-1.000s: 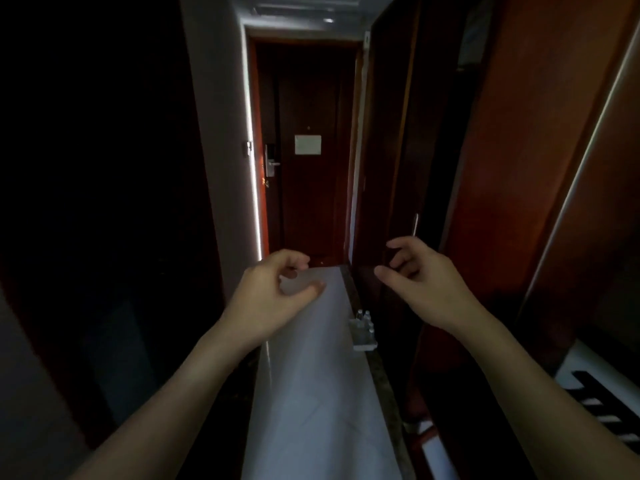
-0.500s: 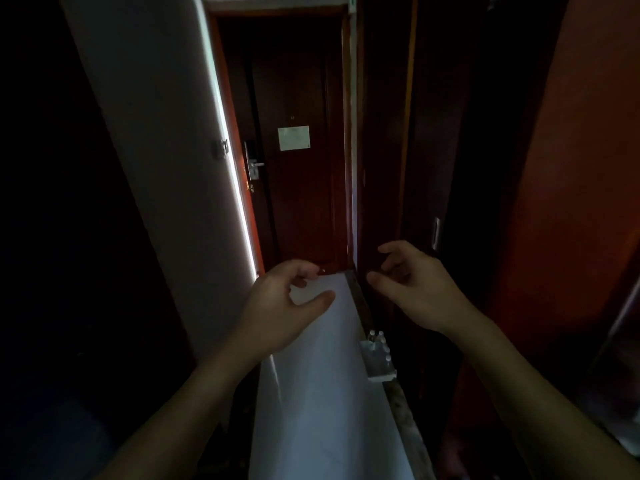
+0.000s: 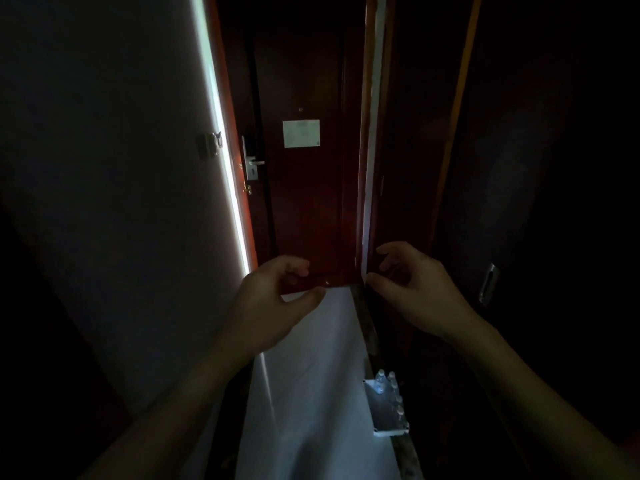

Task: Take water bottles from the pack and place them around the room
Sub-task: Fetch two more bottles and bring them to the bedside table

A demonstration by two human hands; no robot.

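Clear plastic bottles are waiting at five o'clock; I'm carrying my left hand and right hand half-curled, empty; I'm advising a low reach.

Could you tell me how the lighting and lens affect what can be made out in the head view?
Head view: very dim, with both side margins nearly black; one bright strip of light runs down the wall edge beside the door; wide-angle bending tilts the uprights; the left hand and right hand are lit and empty; the pack of water bottles is small but discernible.
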